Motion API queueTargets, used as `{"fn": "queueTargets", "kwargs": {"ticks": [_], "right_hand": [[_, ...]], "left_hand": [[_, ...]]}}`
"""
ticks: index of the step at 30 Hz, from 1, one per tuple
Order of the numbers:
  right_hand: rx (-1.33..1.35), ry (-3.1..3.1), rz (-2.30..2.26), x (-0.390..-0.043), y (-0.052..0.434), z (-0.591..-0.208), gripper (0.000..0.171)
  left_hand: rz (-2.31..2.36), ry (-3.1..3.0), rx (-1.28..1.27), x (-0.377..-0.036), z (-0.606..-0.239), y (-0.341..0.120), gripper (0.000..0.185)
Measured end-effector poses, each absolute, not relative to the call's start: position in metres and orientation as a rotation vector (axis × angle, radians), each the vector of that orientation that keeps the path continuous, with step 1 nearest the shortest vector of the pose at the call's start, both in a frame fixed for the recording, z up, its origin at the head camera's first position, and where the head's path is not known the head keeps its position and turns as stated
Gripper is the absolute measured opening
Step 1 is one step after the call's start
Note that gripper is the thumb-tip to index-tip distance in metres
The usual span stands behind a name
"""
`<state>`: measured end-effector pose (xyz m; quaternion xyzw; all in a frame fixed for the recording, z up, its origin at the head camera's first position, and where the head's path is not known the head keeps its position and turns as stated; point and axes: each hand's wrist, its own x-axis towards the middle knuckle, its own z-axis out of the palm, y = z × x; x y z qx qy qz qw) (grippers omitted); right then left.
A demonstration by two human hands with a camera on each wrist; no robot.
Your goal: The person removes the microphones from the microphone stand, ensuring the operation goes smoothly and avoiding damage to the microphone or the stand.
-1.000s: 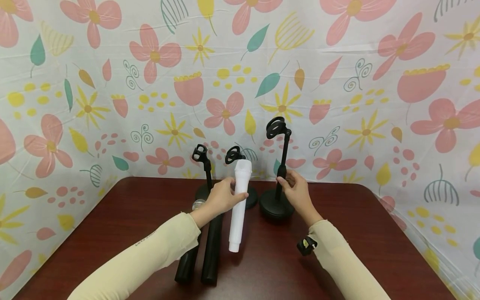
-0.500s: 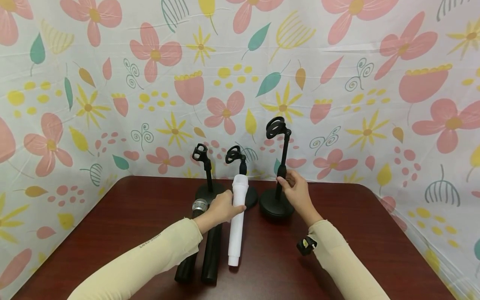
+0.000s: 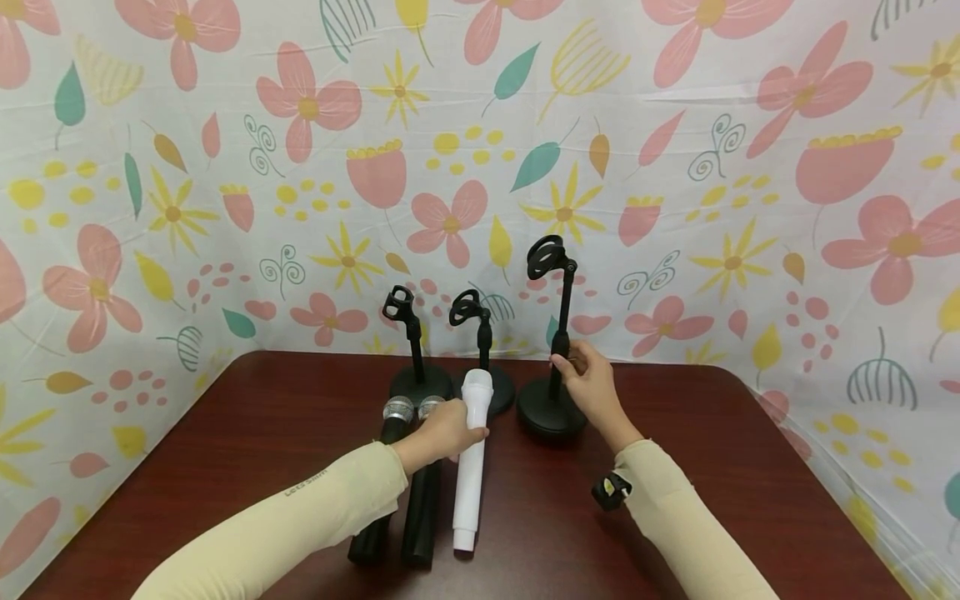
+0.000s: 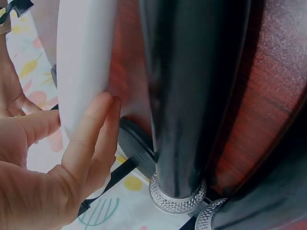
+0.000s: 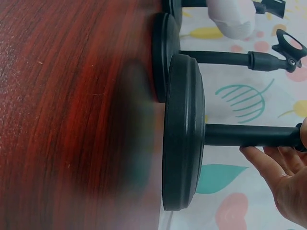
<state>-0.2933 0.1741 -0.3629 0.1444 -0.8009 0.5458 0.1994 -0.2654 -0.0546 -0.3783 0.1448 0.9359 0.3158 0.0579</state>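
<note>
My left hand pinches a white microphone between thumb and fingers, its head pointing away from me. In the left wrist view the thumb and fingertips press on opposite sides of the white body. Two black microphones with silver mesh heads lie just left of it: the nearer-in one partly behind my left hand, the outer one beyond. My right hand grips the pole of the tallest black microphone stand near its collar. In the right wrist view the stand's round base looks to be on the table.
Two shorter black stands, the left one and the middle one, stand at the table's back edge with clip holders on top. The dark red-brown table meets a flower-printed cloth behind and at the sides.
My left hand has brought the white microphone down and toward me, beside the black microphones. The right hand keeps its grip; the tall stand has shifted very slightly left.
</note>
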Motion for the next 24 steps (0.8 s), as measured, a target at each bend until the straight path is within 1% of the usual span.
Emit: {"fn": "queueTargets", "kwargs": {"ticks": [12,24], "right_hand": [[0.431,-2.246,1.513,-0.293,0.173,-0.365,0.024],[0.448,-2.236,1.515,-0.295,0.172,-0.367,0.024]], "left_hand": [[0.936,2.813,0.403,-0.262,-0.388,-0.055,0.026],[0.812,2.846,0.371,-0.259,-0.394,-0.053,0.027]]}}
